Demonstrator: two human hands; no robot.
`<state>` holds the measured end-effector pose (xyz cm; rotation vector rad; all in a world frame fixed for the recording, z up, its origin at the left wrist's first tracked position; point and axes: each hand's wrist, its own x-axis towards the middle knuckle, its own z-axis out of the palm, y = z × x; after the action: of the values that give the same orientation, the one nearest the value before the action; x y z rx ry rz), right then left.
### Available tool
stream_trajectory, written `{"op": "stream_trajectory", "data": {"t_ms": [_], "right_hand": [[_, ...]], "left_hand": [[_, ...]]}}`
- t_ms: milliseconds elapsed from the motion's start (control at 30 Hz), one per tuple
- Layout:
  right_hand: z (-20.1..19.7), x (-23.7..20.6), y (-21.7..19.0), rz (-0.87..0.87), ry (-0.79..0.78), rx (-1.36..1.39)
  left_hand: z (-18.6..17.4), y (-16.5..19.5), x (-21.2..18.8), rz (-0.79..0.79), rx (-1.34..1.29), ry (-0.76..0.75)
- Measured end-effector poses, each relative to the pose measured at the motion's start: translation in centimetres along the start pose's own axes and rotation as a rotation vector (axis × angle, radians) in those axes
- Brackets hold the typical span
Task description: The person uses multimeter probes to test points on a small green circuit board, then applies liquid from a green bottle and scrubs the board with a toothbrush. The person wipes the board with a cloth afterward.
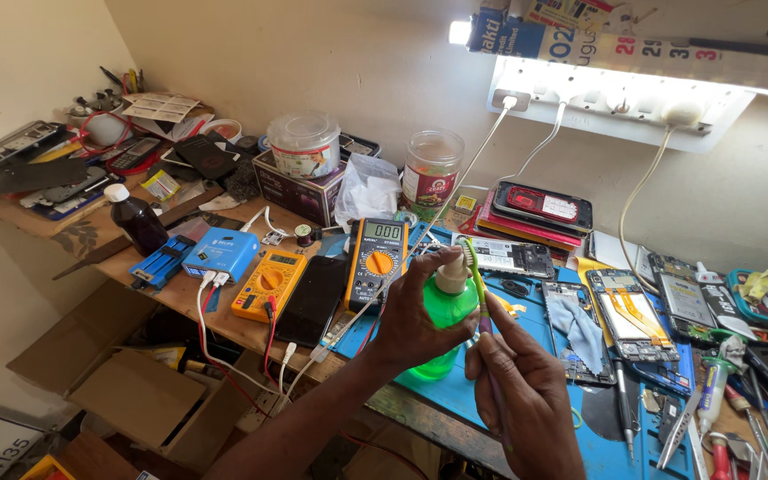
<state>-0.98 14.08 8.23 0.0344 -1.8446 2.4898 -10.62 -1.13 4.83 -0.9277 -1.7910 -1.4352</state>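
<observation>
Two hands were kept together: left hand [415, 311] clamped on light, slippery green bottle [442, 311], right hand [526, 391] pinching thin brush [476, 267].

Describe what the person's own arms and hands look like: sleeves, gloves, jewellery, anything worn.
Both hands are bare: no gloves on the left hand or the right hand. No ring, watch or bracelet shows on either. The left forearm is uncovered along its whole visible length, with no sleeve in view. The right wrist is also bare down to the picture's lower edge. No cables, tape or markings show on them.
</observation>
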Motion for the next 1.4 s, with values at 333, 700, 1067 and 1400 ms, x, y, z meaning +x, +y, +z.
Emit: {"op": "stream_trajectory", "data": {"t_ms": [333, 700, 1067, 1400], "right_hand": [[-0.5, 0.1, -0.4, -0.007, -0.018, -0.038], [-0.9, -0.1, -0.7, 0.023, -0.008, -0.014], [-0.7, -0.3, -1.1, 0.027, -0.008, -0.014], [-2.5, 0.3, 0.6, -0.004, -0.017, -0.066]], "left_hand": [[0.1, 0.3, 0.2, 0.018, -0.024, 0.012], [0.2, 0.6, 0.4, 0.009, -0.051, 0.021], [0.3, 0.3, 0.3, 0.030, -0.011, 0.039], [0.8, -1.5, -0.6, 0.006, -0.017, 0.025]]}}
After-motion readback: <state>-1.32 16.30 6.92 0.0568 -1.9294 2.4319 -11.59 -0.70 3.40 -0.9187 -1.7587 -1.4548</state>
